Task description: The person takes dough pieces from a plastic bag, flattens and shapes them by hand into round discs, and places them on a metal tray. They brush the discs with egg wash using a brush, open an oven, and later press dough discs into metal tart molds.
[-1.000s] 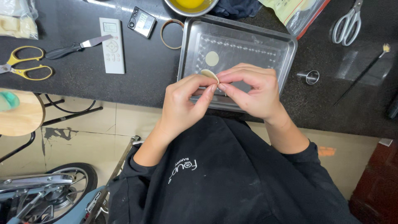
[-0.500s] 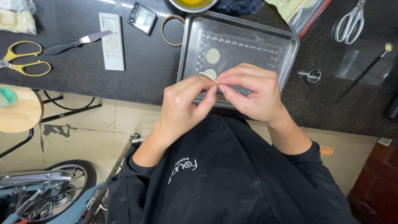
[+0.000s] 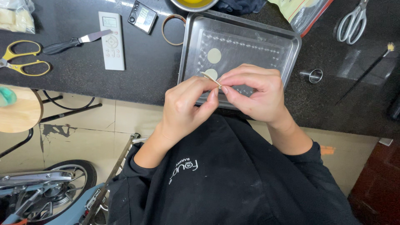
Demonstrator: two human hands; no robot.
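My left hand (image 3: 185,106) and my right hand (image 3: 254,93) meet over the near edge of a metal tray (image 3: 287,50). Between their fingertips they pinch a thin pale dough disc (image 3: 209,77), held on edge. Two more pale dough discs lie flat in the tray, one (image 3: 214,55) further back and one (image 3: 211,73) partly hidden behind the held disc. The rest of the tray is bare metal.
On the dark counter: yellow scissors (image 3: 20,63), a small spatula (image 3: 75,41), a white remote (image 3: 111,39), a small black device (image 3: 142,16), a ring cutter (image 3: 171,30), a small metal cylinder cutter (image 3: 313,75), grey scissors (image 3: 352,23), a brush (image 3: 366,71), a bowl of yellow liquid (image 3: 193,3). Wooden stool (image 3: 18,110) at left.
The hands stay together at the tray's near edge, working the held disc. A second disc now shows flat in the tray. The view has shifted slightly.
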